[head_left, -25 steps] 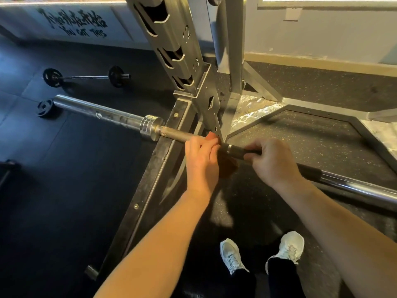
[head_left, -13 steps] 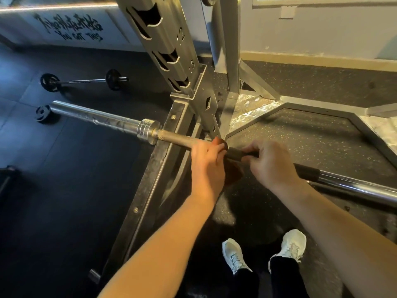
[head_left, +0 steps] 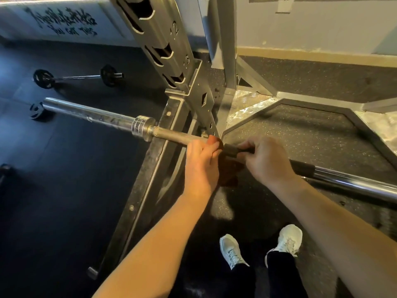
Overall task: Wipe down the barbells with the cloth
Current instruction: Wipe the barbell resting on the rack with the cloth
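A long steel barbell (head_left: 171, 135) runs across the view from far left to lower right, at waist height over the floor. My left hand (head_left: 200, 166) grips a dark reddish cloth (head_left: 227, 173) wrapped round the bar's shaft just right of the collar (head_left: 142, 126); part of the cloth hangs below the bar. My right hand (head_left: 266, 161) grips the black-wrapped section of the bar (head_left: 303, 167) right beside the left hand. A second, small barbell (head_left: 79, 77) with black plates lies on the floor at the far left.
A steel rack upright (head_left: 163, 48) with numbered slots and its base frame (head_left: 146, 179) stand directly behind and below the bar. A small black plate (head_left: 35, 110) lies on the floor by the bar's left end. My white shoes (head_left: 231, 250) are on the speckled rubber mat.
My left hand with the cloth has slid to the right along the shaft, closing up to my right hand. The right hand keeps its hold in the same place.
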Tool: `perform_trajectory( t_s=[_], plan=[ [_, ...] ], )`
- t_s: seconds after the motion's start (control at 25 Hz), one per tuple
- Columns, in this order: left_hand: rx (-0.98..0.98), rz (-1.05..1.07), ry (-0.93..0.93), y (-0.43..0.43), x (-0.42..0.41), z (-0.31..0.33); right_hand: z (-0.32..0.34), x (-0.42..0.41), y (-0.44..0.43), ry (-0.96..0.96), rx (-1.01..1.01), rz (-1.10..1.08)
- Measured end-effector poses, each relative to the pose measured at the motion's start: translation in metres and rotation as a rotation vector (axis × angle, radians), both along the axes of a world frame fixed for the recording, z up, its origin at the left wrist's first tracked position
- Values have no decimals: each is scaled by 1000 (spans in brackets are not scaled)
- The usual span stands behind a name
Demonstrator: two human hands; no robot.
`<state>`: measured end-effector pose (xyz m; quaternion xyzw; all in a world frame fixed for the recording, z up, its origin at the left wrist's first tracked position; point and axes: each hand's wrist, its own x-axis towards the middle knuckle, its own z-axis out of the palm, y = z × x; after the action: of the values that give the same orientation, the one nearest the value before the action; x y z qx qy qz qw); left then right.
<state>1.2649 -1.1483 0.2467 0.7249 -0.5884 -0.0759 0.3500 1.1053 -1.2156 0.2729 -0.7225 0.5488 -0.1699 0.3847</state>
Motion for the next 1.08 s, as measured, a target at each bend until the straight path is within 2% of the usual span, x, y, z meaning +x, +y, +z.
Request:
perform_trajectory(
  t_s=[0.08, 0.16, 0.24, 0.28, 0.4, 0.44, 0.56, 0.72, 0.88, 1.0, 1.08],
  plan=[
    [30, -21, -83, -1, 30, 0, 0, -2, -2, -13, 8, 3],
    [87, 203, 6, -10, 65, 3, 1, -3, -3, -24, 32, 3],
    [107, 367, 18, -17, 76, 9, 0, -2, -2, -14, 32, -8],
    [89, 342, 23, -17, 68, 9, -1, -2, -2, -11, 27, -13],
    [61, 22, 75, -5, 14, -5, -2, -1, 2, -12, 11, -5],
    [40, 18, 103, -3, 1, -10, -2, -1, 3, -10, 0, -5],
    [70, -85, -83, 7, 9, -12, 4, 1, 4, 33, 44, 12],
    [126, 167, -17, -3, 66, 15, 13, 4, -4, 221, 174, 208],
    [274, 398, 10, -11, 104, 25, 15, 9, 6, 273, 103, 129],
    [248, 365, 1, -6, 87, 28, 14, 12, 18, 268, 22, 77],
    [224, 244, 0, 1, 55, 24, 13, 13, 22, 295, -5, 72]
  ],
)
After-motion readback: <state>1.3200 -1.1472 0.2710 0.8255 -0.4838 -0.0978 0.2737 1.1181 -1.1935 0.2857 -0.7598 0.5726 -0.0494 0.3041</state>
